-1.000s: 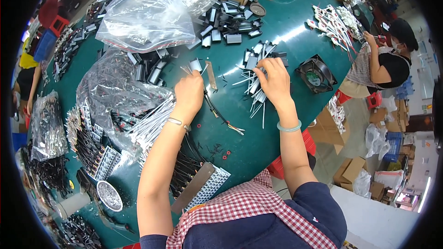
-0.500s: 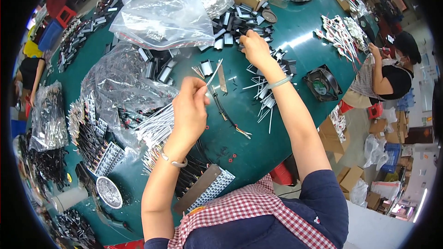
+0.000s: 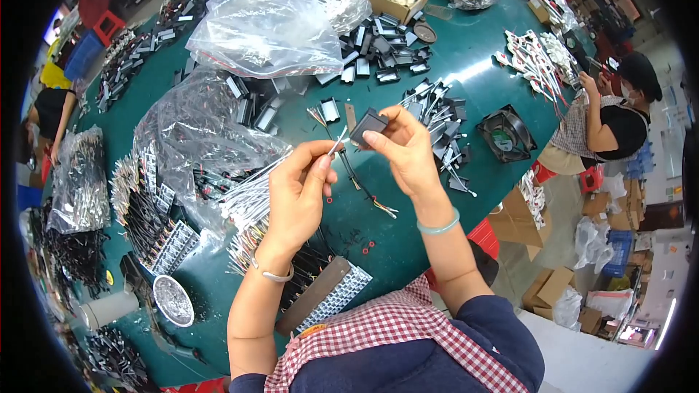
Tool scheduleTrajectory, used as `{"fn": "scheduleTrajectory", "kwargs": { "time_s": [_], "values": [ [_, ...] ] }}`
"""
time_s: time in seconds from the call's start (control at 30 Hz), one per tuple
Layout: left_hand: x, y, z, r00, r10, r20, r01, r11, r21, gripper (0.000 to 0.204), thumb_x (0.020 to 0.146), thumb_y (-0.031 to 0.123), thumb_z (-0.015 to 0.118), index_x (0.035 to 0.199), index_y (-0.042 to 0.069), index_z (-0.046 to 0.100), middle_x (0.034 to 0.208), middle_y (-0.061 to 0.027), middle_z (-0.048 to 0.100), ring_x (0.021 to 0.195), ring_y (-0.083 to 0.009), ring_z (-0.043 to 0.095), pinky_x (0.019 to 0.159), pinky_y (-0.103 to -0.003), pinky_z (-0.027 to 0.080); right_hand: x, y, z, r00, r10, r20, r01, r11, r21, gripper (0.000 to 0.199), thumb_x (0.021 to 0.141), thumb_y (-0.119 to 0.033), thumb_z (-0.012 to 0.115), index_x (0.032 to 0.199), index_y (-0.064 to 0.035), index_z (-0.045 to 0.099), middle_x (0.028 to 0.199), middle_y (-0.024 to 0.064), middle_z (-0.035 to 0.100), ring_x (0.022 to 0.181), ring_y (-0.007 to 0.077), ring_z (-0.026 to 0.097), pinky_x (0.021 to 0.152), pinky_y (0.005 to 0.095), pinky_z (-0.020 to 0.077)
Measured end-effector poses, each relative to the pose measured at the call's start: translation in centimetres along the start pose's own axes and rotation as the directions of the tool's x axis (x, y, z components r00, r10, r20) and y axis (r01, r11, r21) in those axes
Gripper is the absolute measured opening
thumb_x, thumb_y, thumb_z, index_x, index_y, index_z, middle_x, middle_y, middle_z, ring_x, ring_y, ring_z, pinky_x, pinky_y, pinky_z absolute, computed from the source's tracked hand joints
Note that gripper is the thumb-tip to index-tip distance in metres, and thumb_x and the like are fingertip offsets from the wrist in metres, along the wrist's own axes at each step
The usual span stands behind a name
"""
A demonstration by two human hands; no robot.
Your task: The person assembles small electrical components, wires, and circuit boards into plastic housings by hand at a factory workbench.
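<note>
Between the thumb and fingers of my left hand is a thin white cable tie or stick-like strip, tilted up to the right. My right hand pinches a small black plastic housing just right of the strip's tip; whether the two touch I cannot tell. Below them on the green table lies a black cable with bare coloured wire ends. A metal strip and another black housing lie just beyond my hands.
Beyond my hands are a heap of black housings and clear plastic bags. To the right lie housings with white strips and a black fan. A white bowl stands at the near left. A co-worker sits at right.
My right hand has come back from the far heap with a black housing, now close to my left hand. The left hand's white strip has tipped lower.
</note>
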State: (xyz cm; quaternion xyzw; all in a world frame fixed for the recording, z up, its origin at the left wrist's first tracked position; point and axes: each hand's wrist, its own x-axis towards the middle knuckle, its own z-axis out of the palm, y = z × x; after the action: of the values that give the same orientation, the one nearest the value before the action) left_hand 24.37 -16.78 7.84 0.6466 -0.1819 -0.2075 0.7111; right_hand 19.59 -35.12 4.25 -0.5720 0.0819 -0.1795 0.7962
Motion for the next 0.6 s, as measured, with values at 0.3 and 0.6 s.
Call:
{"fn": "scheduleTrajectory", "kwargs": {
  "time_s": [0.3,0.6],
  "values": [
    [-1.5,0.9,1.3,0.975,0.216,-0.056,-0.197,0.952,0.234,0.017,0.095,0.009,0.061,0.107,0.001,0.068,0.080,0.0000,0.063,0.064,-0.0027,0.049,0.055,-0.019,0.039,-2.7,1.0,2.3,0.935,0.282,0.216,-0.309,0.343,0.887,0.026,0.097,-0.012,0.055,0.122,-0.0077,0.055,0.110,0.0088,0.063,0.105,0.0235,0.059,0.099,0.0430,0.0476],
    [-2.5,1.4,1.8,0.946,0.322,-0.031,-0.281,0.866,0.414,0.014,0.092,0.005,0.062,0.103,0.000,0.068,0.069,-0.0008,0.060,0.057,-0.0031,0.050,0.051,-0.021,0.038,-3.5,1.6,2.3,0.924,0.282,0.259,-0.295,0.090,0.951,0.023,0.099,-0.009,0.049,0.118,0.0038,0.053,0.112,0.0164,0.058,0.111,0.0283,0.056,0.101,0.0381,0.0494]
  ]
}}
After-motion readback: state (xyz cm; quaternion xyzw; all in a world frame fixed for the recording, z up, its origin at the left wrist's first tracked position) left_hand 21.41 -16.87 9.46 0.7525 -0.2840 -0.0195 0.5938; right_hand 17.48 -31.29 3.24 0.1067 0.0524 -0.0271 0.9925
